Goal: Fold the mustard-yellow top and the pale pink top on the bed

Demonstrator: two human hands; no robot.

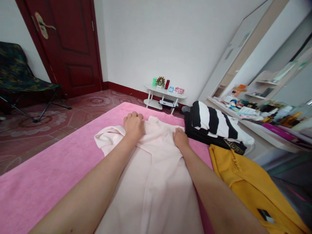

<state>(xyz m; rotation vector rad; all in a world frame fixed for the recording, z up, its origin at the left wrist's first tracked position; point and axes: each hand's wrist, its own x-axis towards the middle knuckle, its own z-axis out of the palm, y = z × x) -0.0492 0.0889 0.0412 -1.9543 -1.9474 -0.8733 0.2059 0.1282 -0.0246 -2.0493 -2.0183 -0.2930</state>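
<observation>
A pale pink garment (158, 175) with sleeves lies spread lengthwise on a pink blanket (65, 165), its collar end farthest from me. My left hand (134, 126) is on its upper left part near the shoulder, fingers curled into the cloth. A loose sleeve (109, 136) lies bunched to the left of that hand. At the opposite shoulder my right hand (180, 137) pinches the garment's edge, fingers bent. My fingertips are partly hidden, and the near end of the garment runs out of view.
To the right lie a folded black-and-white striped garment (214, 120) on black clothing (202, 133) and a mustard-yellow garment (251, 182). A cluttered dresser (255, 125) stands beyond them. Past the bed are a small white table (165, 92), a camouflage folding chair (21, 71) and a dark red door (70, 42).
</observation>
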